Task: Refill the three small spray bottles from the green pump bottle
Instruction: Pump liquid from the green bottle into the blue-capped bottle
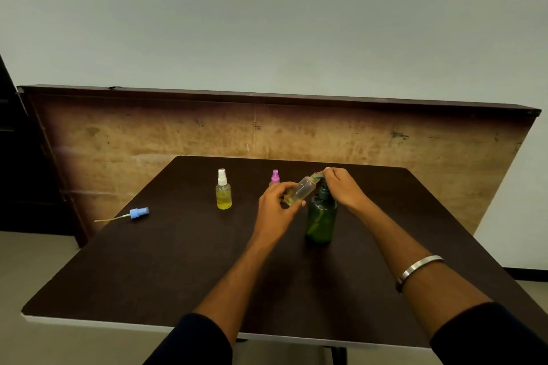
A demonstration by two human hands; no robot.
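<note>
Head view, looking forward and down. Both forearms reach out over the dark worktop [166, 261], sleeves pushed up, a metal bangle [418, 268] on the right forearm. Left hand [277, 204] raised just above the surface, fingers and thumb curled round the base of an uncapped clear spray bottle [304, 189]; grip closed on it. That bottle is tilted, neck up and to the right, its mouth right at the pump spout; a little yellowish liquid shows near its lower end. Right hand [341, 187] sits on top of the green pump bottle [321, 221], wrist bent down, fingers curled over the pump head, fingertips at the spout next to the small bottle's mouth; grip closed on the pump head. The green bottle stands upright on the worktop, right of centre, under that hand. White-capped spray bottle [223, 191] stands upright left of the hands, well apart from them, partly filled with yellow liquid. Pink-capped spray bottle [275, 177] stands behind the left hand, body mostly hidden. Blue spray cap [138, 213] with its dip tube lies on its side near the worktop's left edge. Wooden board [385, 139] leans behind the worktop.
</note>
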